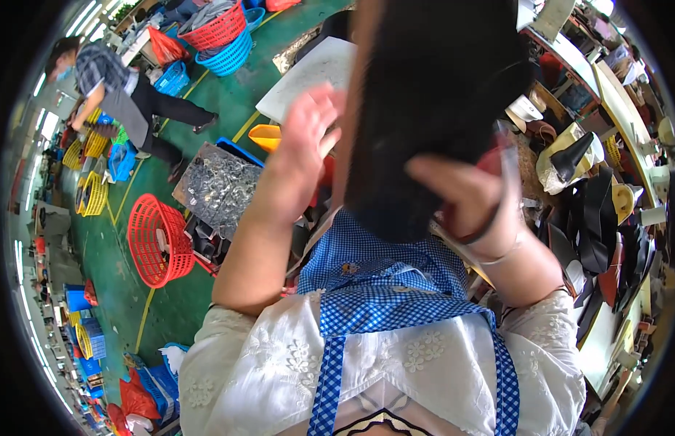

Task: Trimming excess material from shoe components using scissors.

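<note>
A large black leather-like piece (439,94) with a brown left edge is held up close to my head, and motion blurs it. I cannot make out its exact kind. My right hand (472,192) grips it at the lower right, thumb lying across its dark face and the other fingers hidden. Left of the brown edge, my left hand (305,145) is raised with its fingers stretched and slightly apart; nothing shows in it. Whether its fingertips touch the edge, I cannot tell. A blue checked apron (388,254) covers my front below the piece.
To the left stand a red basket (159,243) and a board covered with small shiny parts (217,189). A pale tabletop (308,76) lies beyond my left hand. Dark shoe parts (595,218) crowd the right-hand bench. A person (127,94) walks at the far left.
</note>
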`<control>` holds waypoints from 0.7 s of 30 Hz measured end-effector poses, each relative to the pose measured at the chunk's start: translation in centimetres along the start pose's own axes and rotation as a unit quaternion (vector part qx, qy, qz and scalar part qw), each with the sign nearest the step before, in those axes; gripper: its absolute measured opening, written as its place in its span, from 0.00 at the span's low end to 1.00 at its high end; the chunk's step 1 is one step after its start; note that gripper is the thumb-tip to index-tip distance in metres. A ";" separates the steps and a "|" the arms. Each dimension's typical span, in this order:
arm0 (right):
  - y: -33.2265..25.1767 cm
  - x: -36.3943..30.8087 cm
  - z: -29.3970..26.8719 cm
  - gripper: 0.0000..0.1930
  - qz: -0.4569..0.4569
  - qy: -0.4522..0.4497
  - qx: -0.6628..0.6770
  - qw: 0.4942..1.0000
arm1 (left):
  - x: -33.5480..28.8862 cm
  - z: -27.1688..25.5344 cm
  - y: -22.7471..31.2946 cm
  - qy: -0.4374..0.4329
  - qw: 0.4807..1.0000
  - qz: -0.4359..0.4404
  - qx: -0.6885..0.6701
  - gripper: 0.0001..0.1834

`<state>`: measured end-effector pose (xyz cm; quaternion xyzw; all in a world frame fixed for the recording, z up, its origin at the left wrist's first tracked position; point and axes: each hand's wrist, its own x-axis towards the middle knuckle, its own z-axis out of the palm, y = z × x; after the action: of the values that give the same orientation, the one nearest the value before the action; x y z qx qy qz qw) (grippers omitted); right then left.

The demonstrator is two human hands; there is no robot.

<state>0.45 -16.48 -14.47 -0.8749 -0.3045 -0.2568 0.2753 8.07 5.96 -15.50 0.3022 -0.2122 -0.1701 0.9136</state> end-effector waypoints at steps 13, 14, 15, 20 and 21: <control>19.1 -6.8 -3.3 0.13 0.510 0.219 0.046 0.831 | -1.6 -4.9 -4.1 0.036 0.878 -0.346 0.329 0.21; 20.5 -8.8 -3.1 0.16 0.495 0.198 -0.103 0.840 | -1.2 -7.0 -5.8 0.050 0.871 -0.325 0.365 0.21; 18.9 -8.7 -2.7 0.18 0.511 0.183 -0.014 0.840 | -0.6 -6.7 -5.5 0.015 0.864 -0.361 0.352 0.20; 6.4 -8.5 -4.4 0.27 0.513 -0.198 0.376 0.746 | -1.3 -6.2 -4.0 -0.003 0.874 -0.354 0.334 0.15; 6.0 -8.7 -4.1 0.28 0.504 -0.248 0.378 0.736 | -1.4 -5.9 -3.8 0.000 0.881 -0.349 0.320 0.15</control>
<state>-2.63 -26.50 -18.87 -0.7574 0.0515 0.2811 0.5870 9.05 6.55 -22.61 0.6328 -0.1360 -0.4003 0.6487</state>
